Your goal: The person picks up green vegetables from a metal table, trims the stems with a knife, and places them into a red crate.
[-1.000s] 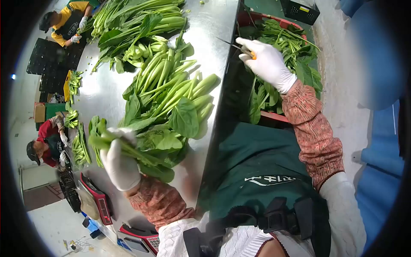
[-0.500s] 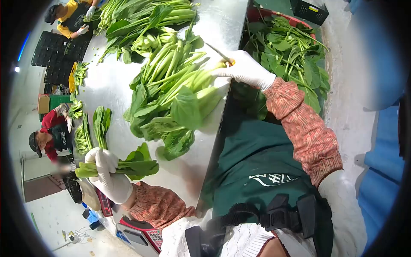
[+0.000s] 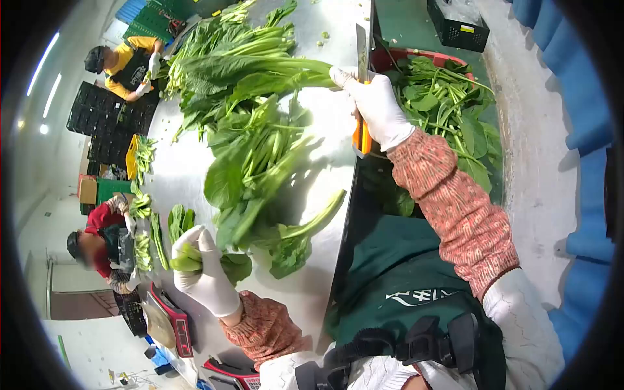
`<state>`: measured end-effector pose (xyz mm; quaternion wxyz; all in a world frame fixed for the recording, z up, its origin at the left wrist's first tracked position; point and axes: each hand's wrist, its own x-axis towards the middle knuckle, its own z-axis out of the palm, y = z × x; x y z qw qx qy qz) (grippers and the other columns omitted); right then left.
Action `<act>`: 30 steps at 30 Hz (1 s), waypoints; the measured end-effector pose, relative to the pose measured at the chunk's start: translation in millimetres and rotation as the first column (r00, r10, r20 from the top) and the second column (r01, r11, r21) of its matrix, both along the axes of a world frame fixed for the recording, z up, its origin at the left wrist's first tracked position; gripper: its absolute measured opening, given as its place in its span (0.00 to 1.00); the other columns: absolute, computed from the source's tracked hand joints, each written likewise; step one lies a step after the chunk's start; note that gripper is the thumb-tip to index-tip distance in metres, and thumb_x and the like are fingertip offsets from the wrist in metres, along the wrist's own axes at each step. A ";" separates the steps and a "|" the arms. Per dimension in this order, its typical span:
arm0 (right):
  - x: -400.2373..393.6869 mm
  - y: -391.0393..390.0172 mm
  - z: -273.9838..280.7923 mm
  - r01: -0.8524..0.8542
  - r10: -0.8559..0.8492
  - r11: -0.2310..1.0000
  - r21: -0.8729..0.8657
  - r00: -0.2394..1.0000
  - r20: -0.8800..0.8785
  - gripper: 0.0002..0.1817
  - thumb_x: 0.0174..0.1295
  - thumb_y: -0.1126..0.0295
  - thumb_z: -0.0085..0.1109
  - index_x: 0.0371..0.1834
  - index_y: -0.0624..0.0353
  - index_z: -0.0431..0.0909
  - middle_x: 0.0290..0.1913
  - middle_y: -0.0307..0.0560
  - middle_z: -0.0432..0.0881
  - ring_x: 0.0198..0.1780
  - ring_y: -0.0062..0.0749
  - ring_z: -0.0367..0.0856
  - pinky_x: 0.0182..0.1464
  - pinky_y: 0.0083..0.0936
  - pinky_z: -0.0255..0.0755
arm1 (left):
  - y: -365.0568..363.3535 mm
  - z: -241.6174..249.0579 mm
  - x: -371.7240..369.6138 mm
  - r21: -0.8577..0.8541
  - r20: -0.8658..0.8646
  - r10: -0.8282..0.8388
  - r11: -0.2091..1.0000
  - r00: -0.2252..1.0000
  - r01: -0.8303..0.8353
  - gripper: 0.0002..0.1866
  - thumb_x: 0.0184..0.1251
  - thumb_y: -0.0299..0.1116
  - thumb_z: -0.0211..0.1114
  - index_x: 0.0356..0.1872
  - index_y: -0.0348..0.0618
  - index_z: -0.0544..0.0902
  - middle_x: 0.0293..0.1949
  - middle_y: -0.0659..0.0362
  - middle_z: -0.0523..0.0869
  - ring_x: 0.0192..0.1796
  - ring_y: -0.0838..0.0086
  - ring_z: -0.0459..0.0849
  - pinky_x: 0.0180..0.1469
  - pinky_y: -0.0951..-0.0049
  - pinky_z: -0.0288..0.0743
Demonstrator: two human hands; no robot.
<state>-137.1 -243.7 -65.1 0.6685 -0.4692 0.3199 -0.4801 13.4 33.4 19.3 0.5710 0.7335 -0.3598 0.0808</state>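
Note:
My white-gloved right hand (image 3: pixel 380 110) is closed around an orange-handled utility knife (image 3: pixel 362 138), its blade pointing to the far side of the table. The thumb and fingertips of that hand also meet the stem end of a leafy green (image 3: pixel 305 67), whose leaves spread leftward. In my gloved left hand (image 3: pixel 207 276) is a bunch of leafy greens (image 3: pixel 187 259), the pale stem end showing at the fingers and a leaf past the wrist side. Between my hands lies a loose heap of greens (image 3: pixel 260 166), with a single stalk (image 3: pixel 318 218) nearest me.
A larger pile of greens (image 3: pixel 214 58) covers the far table. A red tub (image 3: pixel 448 58) of leaves stands at right, below the metal table (image 3: pixel 338 169). Small bunches (image 3: pixel 181 224) and red scales (image 3: pixel 170 318) are at left. Two co-workers stand across the table.
My right hand has lifted a leafy green by its stem end, and the knife blade now points away from me. My left hand has shifted right and down with its bunch.

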 end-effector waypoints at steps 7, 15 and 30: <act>-40.3 9.1 21.1 0.040 -0.079 0.964 -0.264 0.987 -0.137 0.17 0.67 0.59 0.64 0.44 0.64 0.84 0.19 0.27 0.69 0.17 0.09 0.63 0.19 0.15 0.56 | -60.2 7.0 -33.7 0.290 0.549 -0.330 0.937 0.768 0.195 0.13 0.58 0.17 0.69 0.45 0.37 0.85 0.34 0.58 0.86 0.33 0.77 0.81 0.36 0.79 0.75; -95.7 33.0 62.4 0.029 -0.158 0.830 -0.557 0.970 -0.184 0.16 0.71 0.59 0.58 0.37 0.62 0.84 0.19 0.31 0.75 0.15 0.11 0.64 0.17 0.16 0.56 | -164.2 5.9 -91.9 0.459 0.752 -0.447 0.883 0.484 0.102 0.33 0.46 0.31 0.74 0.60 0.49 0.80 0.48 0.57 0.85 0.39 0.61 0.87 0.39 0.69 0.79; -163.3 -5.4 -8.0 0.060 -0.476 0.803 -0.593 0.664 -0.576 0.14 0.65 0.70 0.58 0.53 0.62 0.79 0.31 0.54 0.85 0.31 0.46 0.85 0.33 0.30 0.77 | -199.5 -12.0 -139.3 0.399 0.431 -0.633 0.773 0.643 0.493 0.19 0.52 0.26 0.74 0.47 0.37 0.82 0.37 0.54 0.84 0.36 0.63 0.85 0.42 0.70 0.77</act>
